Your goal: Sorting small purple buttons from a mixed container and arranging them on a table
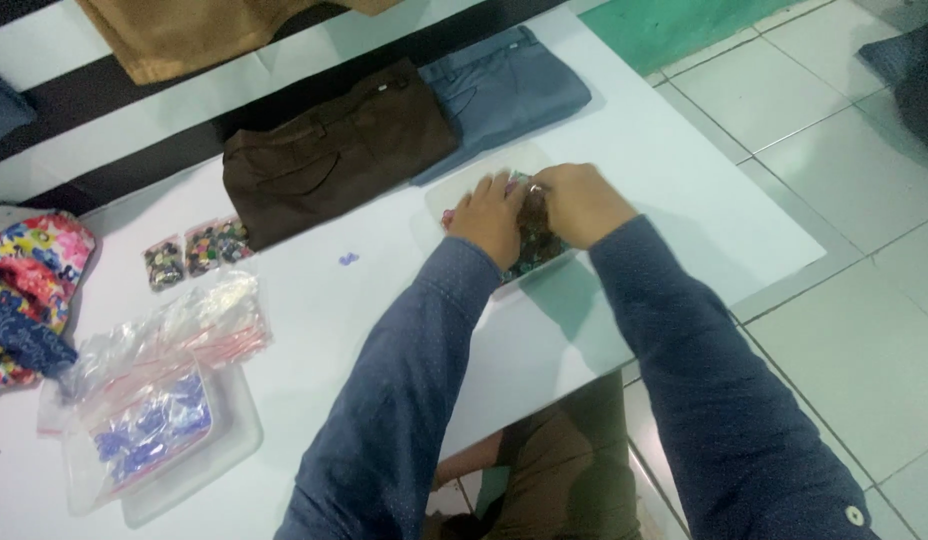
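Both my hands meet over a clear plastic tray [454,190] on the white table [684,200]. My left hand [489,218] and my right hand [576,200] are closed together on a small clear bag of dark mixed-colour pieces [536,243], held just above the tray. Much of the bag is hidden under my fingers. Both arms wear dark blue sleeves.
Folded brown trousers [334,150] and blue trousers [504,85] lie behind the tray. Three small filled bags [196,250] sit to the left. A stack of clear zip bags [174,330] lies over another tray holding blue pieces [154,430]. Floral cloth [29,290] at the far left.
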